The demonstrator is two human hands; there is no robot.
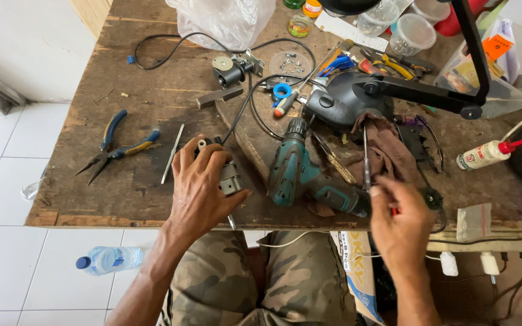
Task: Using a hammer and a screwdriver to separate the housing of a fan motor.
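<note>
Two hands at a cluttered wooden workbench [152,199], seen from above.
Lower centre: left hand [200,190] clasps a small grey motor [231,179] (likely heavy, rigid; best gripped round its body). Lower right: right hand [401,220] pinches a thin screwdriver [366,158] beside a teal cordless drill [300,175].

body: 2 bare forearms, no sleeves | hands [203,181]: ungloved, no rings seen | legs: camouflage trousers, green-brown

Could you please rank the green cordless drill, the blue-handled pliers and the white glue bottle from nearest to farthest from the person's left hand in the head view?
From the left hand:
1. Green cordless drill, just to its right at the table's front.
2. Blue-handled pliers, to its left on the wooden table.
3. White glue bottle, far right, beyond the right hand.
</note>
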